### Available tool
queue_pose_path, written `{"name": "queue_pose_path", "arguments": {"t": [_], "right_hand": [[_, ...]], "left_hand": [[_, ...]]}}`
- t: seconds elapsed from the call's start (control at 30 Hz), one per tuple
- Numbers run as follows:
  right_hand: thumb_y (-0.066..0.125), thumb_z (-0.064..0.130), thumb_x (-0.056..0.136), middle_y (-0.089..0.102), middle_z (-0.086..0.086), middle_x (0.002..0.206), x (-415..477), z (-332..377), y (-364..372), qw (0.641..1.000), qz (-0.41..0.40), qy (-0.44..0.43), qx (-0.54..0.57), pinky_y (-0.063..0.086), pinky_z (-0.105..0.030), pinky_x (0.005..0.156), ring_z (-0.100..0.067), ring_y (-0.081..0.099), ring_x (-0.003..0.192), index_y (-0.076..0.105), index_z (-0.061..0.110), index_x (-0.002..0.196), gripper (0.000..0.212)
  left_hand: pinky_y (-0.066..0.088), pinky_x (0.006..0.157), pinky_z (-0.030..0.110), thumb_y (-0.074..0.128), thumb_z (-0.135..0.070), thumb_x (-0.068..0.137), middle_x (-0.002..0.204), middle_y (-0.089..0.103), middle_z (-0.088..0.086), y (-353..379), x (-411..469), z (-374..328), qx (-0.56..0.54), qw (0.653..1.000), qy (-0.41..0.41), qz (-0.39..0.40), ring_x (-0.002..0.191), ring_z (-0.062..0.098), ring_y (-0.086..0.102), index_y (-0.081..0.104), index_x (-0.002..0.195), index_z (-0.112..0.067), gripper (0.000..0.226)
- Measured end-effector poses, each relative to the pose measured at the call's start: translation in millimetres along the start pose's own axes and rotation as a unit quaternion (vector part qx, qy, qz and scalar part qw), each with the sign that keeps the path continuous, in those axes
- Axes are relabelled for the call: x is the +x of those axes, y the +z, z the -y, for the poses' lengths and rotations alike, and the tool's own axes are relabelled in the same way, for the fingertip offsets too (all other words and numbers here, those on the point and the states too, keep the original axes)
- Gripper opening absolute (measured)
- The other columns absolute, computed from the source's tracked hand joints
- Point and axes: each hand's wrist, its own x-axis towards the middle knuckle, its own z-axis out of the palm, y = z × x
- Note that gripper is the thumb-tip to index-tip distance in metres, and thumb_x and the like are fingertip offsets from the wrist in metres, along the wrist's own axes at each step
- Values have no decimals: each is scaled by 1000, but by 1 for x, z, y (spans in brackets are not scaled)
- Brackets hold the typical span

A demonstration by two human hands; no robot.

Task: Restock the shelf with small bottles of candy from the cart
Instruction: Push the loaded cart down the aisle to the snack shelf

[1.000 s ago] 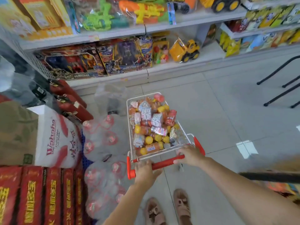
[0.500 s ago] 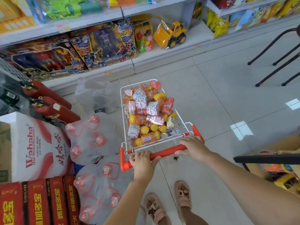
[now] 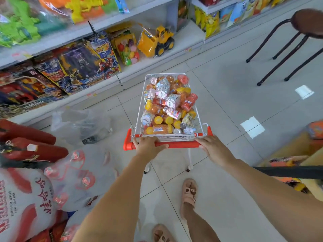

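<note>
The left hand (image 3: 148,145) and right hand (image 3: 214,148) have their fingers (image 3: 201,140) clamped round the red handle (image 3: 180,144) to steer the cart (image 3: 139,109). The candy bottles (image 3: 167,105) lie heaped just beyond the fingers. The handle slanted before and now lies level, and the cart has swung straighter beside the toy shelf (image 3: 187,34).

Floor (image 3: 227,102) lies open ahead of the cart (image 3: 180,144); shelf (image 3: 189,32) and, seemingly, wrapped bottle packs (image 3: 78,172) crowd left; stool (image 3: 309,21) stands right.

cart handle (image 3: 180,144) red | basket (image 3: 139,109) white | toy truck (image 3: 157,41) yellow
</note>
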Motion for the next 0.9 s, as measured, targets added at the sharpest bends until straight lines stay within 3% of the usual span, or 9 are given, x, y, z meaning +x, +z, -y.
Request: {"name": "queue_pose_path", "arguments": {"t": [0.1, 0.2, 0.3, 0.43, 0.57, 0.73, 0.9], "right_hand": [[47, 19, 99, 58, -5, 131, 25, -37, -33, 999, 23, 36, -16, 31, -32, 106, -25, 50, 122, 53, 15, 134, 36], [38, 23, 102, 52, -4, 137, 56, -72, -59, 995, 65, 74, -19, 33, -31, 105, -24, 45, 126, 45, 19, 140, 38], [36, 23, 103, 54, -6, 133, 85, -102, -77, 991, 85, 105, -17, 40, -35, 99, -27, 46, 121, 43, 21, 139, 38], [36, 16, 102, 55, -9, 127, 117, -142, -96, 987, 84, 134, -19, 35, -31, 97, -27, 48, 116, 44, 17, 138, 37], [39, 20, 102, 56, -10, 126, 149, -189, -119, 981, 98, 166, 18, 42, -37, 97, -30, 49, 115, 44, 23, 139, 38], [40, 22, 101, 51, -10, 134, 194, -234, -156, 969, 117, 211, 52, 40, -38, 100, -30, 46, 122, 46, 21, 140, 39], [41, 18, 101, 52, -11, 132, 240, -271, -183, 957, 95, 266, 68, 40, -36, 99, -28, 46, 123, 48, 19, 137, 37]], "left_hand": [[-3, 114, 53, 41, -74, 81, 113, 61, -5, -9, 44, -42, 16, 999, 7, 30, 127, 26, 37, 64, 101, -34, 51], [3, 112, 52, 42, -74, 81, 117, 60, -4, -26, 92, -78, 29, 998, 20, 59, 126, 27, 38, 64, 96, -31, 51], [15, 109, 49, 48, -69, 81, 111, 63, -2, -44, 138, -107, 16, 998, 47, 48, 119, 24, 45, 54, 79, -32, 38], [18, 101, 44, 47, -69, 82, 100, 65, -5, -66, 187, -149, 51, 995, 71, 44, 109, 20, 47, 64, 86, -26, 46], [21, 100, 43, 46, -68, 84, 99, 65, -2, -83, 229, -196, 68, 993, 88, 43, 111, 23, 47, 55, 77, -30, 40], [19, 102, 47, 43, -72, 82, 117, 61, -3, -107, 290, -244, 92, 987, 100, 84, 123, 27, 42, 63, 102, -29, 52], [22, 104, 47, 44, -71, 83, 126, 57, -2, -136, 358, -290, 107, 981, 125, 99, 125, 28, 42, 58, 117, -30, 55]]}}
